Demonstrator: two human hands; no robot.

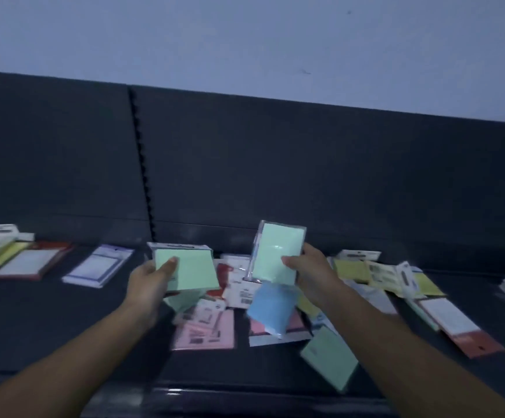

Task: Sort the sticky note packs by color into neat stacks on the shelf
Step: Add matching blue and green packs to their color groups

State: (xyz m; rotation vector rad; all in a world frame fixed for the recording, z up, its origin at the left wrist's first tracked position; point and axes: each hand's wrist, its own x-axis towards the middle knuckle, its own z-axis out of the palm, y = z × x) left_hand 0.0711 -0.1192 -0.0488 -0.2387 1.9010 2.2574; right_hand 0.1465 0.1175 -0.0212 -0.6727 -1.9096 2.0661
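L hand (151, 282) gripping green pack (189, 271), thumb on top, R hand (313, 274) gripping second green pack (278, 254), blue pack (271, 307) just below, poss. also held, both over mixed pile (204, 333), mid shelf (49, 327).

The left hand (150, 280) and the right hand (313, 274) are bare. Back from the fingers (290, 261), bare skin runs over both wrists and along the left forearm (79, 357) and the right forearm (396, 342) to the frame's lower edge. Dim, blurred light hides finer detail.
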